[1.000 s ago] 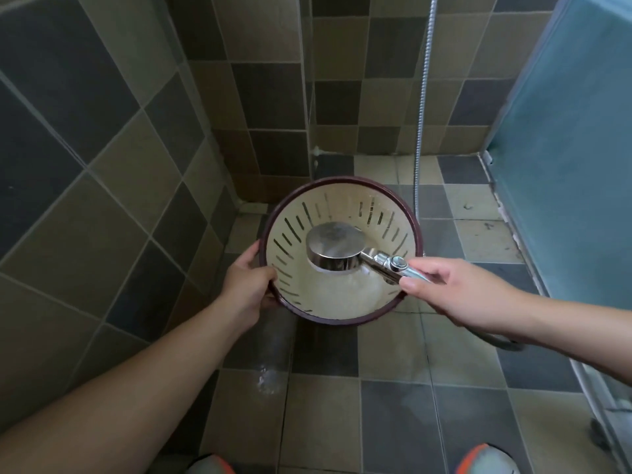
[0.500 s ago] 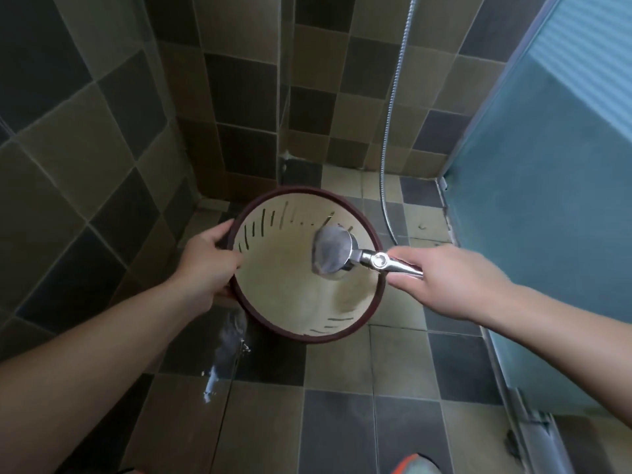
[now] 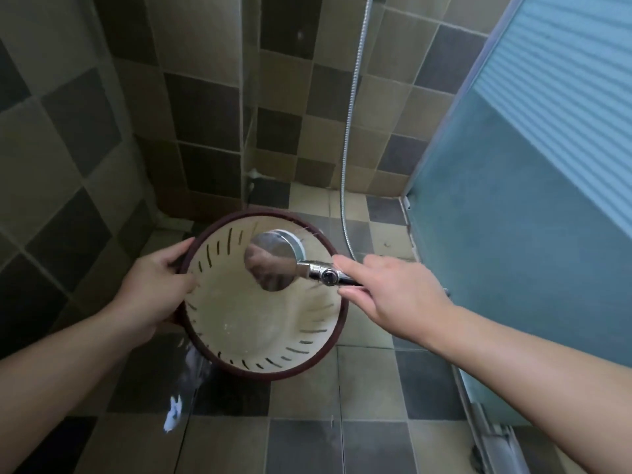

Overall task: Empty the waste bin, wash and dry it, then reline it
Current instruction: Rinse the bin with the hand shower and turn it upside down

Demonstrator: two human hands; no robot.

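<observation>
Head view: left hand [image 3: 155,291] grips bin [image 3: 239,323] rim; right hand [image 3: 393,292] fingers clamp shower head [image 3: 273,260] handle inside it.

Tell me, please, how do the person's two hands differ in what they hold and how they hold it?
The left hand grips the rim of the waste bin, thumb hooked inside it; the right hand holds the chrome shower head by its handle. The left hand sits outside the bin's wall, while the right hand reaches across the rim, keeping the shower head over the bin's opening. Both are bare and both grips are closed.

Glossy chrome shower head [image 3: 273,260], plastic bin [image 3: 239,323]
</observation>
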